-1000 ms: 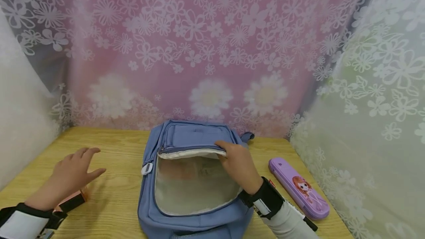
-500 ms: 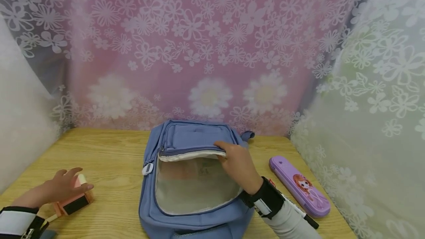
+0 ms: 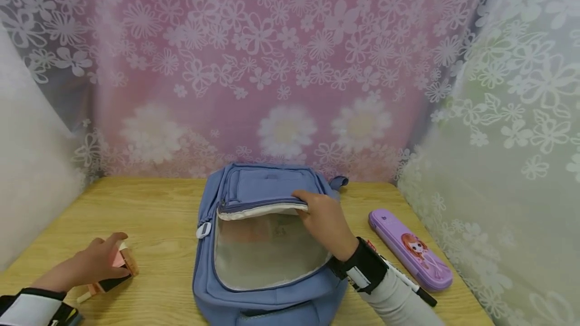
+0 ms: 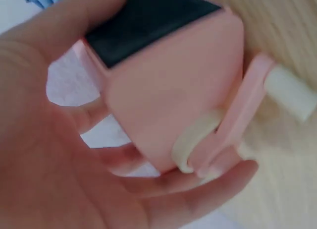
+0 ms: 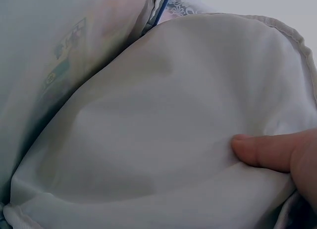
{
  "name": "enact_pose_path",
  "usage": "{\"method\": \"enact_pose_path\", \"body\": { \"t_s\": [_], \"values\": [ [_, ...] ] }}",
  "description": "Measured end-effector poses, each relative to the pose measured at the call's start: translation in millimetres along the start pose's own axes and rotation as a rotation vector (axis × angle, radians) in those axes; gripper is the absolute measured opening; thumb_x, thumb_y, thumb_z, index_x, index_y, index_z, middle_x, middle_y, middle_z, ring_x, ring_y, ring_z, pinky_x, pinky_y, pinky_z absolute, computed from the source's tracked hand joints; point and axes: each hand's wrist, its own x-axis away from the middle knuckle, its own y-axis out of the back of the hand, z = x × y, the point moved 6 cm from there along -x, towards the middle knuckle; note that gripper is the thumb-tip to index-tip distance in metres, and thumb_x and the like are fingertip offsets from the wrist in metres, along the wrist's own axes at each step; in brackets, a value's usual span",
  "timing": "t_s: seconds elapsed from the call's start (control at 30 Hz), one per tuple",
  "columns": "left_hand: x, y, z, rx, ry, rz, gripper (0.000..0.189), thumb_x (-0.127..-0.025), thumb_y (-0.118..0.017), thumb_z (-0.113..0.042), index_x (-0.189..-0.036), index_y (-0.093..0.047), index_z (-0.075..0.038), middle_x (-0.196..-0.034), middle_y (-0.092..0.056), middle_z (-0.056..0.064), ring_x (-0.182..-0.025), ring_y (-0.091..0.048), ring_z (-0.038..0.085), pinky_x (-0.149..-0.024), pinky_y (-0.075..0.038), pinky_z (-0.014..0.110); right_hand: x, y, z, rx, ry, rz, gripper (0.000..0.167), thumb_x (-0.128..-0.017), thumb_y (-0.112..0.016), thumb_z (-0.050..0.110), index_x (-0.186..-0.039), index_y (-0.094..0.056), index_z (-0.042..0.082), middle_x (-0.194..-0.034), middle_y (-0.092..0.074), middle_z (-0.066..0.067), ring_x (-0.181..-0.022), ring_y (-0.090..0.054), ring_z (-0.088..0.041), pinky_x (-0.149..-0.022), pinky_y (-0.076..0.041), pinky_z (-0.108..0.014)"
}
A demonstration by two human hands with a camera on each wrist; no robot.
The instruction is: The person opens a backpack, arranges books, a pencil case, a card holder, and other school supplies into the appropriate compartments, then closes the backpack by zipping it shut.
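At left, half-curled fingers grip a pink box with a crank.

No text, label, brand, number or sign can be read.

Pink flowered curtain behind a wood-grain table, whitish sheets both sides

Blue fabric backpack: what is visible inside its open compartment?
A pale, smooth surface with faint pinkish and greenish patches; what it is cannot be told. In the head view, the blue, pale-lined front flap, held by the right hand, covers the upper interior.
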Motion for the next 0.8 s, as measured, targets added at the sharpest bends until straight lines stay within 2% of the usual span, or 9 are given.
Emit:
{"method": "enact_pose_path", "body": {
  "t_s": [0.1,0.17,0.27,0.37,0.43,0.5,0.57,0.7,0.8],
  "values": [
    [-1.4,0.1,-22.9,0.092,-0.050,0.042,0.081,-0.080,-0.072,-0.034,-0.133,-0.028,0.008,-0.112,-0.047,0.038,-0.102,-0.046,0.051,-0.066,-0.049,0.045,-1.2,-1.4,-0.9,-0.010,-0.006,0.016,0.031,-0.078,-0.074,0.009,-0.108,-0.069,0.012,-0.092,-0.072,-0.004,-0.072,-0.067,-0.015,-0.055,-0.050,-0.022],
    [-0.8,2.3,-47.0,0.146,-0.102,0.055,0.082,-0.080,-0.071,-0.035,-0.136,-0.027,0.006,-0.119,-0.043,0.039,-0.107,-0.045,0.053,-0.071,-0.049,0.049,-2.7,-2.0,-1.1,-0.018,-0.015,0.033,0.029,-0.080,-0.073,0.010,-0.109,-0.069,0.012,-0.091,-0.072,-0.005,-0.070,-0.066,-0.014,-0.053,-0.047,-0.021],
    [1.9,7.4,-94.3,0.271,-0.179,0.107,0.084,-0.082,-0.071,-0.032,-0.141,-0.023,0.003,-0.130,-0.038,0.037,-0.112,-0.047,0.048,-0.076,-0.050,0.049,-6.6,-1.3,-0.7,-0.021,-0.030,0.041,0.027,-0.082,-0.071,0.012,-0.109,-0.069,0.010,-0.087,-0.072,-0.005,-0.063,-0.063,-0.013,-0.049,-0.043,-0.019],
    [6.7,12.8,-149.1,0.380,-0.260,0.198,0.086,-0.084,-0.069,-0.031,-0.144,-0.017,0.001,-0.128,-0.043,0.027,-0.104,-0.054,0.032,-0.075,-0.050,0.035,-11.4,2.0,0.7,-0.015,-0.029,0.021,0.025,-0.082,-0.071,0.013,-0.107,-0.069,0.009,-0.084,-0.072,-0.006,-0.060,-0.061,-0.013,-0.048,-0.042,-0.018],
    [7.8,13.8,-181.9,0.395,-0.307,0.247,0.086,-0.084,-0.069,-0.033,-0.144,-0.016,-0.001,-0.124,-0.045,0.019,-0.099,-0.053,0.024,-0.074,-0.049,0.028,-14.6,3.5,2.1,-0.001,-0.023,0.004,0.024,-0.082,-0.071,0.014,-0.106,-0.069,0.009,-0.081,-0.071,-0.006,-0.057,-0.059,-0.013,-0.045,-0.038,-0.017],
    [5.1,11.6,-208.2,0.348,-0.341,0.256,0.085,-0.082,-0.071,-0.036,-0.142,-0.021,-0.002,-0.118,-0.047,0.012,-0.094,-0.051,0.020,-0.069,-0.046,0.025,-17.0,4.5,3.8,0.014,-0.011,-0.014,0.024,-0.081,-0.071,0.015,-0.105,-0.070,0.010,-0.081,-0.071,-0.006,-0.057,-0.060,-0.014,-0.044,-0.036,-0.017],
    [-3.1,5.0,-227.5,0.232,-0.357,0.230,0.084,-0.079,-0.073,-0.039,-0.139,-0.028,-0.002,-0.118,-0.046,0.012,-0.096,-0.050,0.020,-0.071,-0.047,0.029,-17.4,3.5,4.5,0.023,-0.010,-0.021,0.025,-0.081,-0.071,0.016,-0.106,-0.070,0.010,-0.080,-0.071,-0.006,-0.055,-0.058,-0.014,-0.042,-0.030,-0.017],
    [-24.5,-14.4,-259.4,-0.088,-0.413,0.128,0.078,-0.079,-0.072,-0.043,-0.133,-0.038,0.002,-0.119,-0.050,0.018,-0.096,-0.054,0.027,-0.077,-0.050,0.041,-9.3,0.6,2.8,0.029,-0.020,-0.025,0.027,-0.080,-0.072,0.014,-0.107,-0.069,0.010,-0.081,-0.071,-0.006,-0.055,-0.058,-0.014,-0.043,-0.032,-0.017],
    [-39.6,-26.7,-280.5,-0.245,-0.486,0.028,0.078,-0.082,-0.069,-0.041,-0.134,-0.037,0.007,-0.126,-0.048,0.023,-0.103,-0.056,0.033,-0.083,-0.050,0.046,-0.4,-0.2,0.6,0.022,-0.033,-0.034,0.028,-0.079,-0.073,0.011,-0.107,-0.069,0.010,-0.084,-0.072,-0.005,-0.059,-0.061,-0.014,-0.048,-0.042,-0.019]
  ]
}}
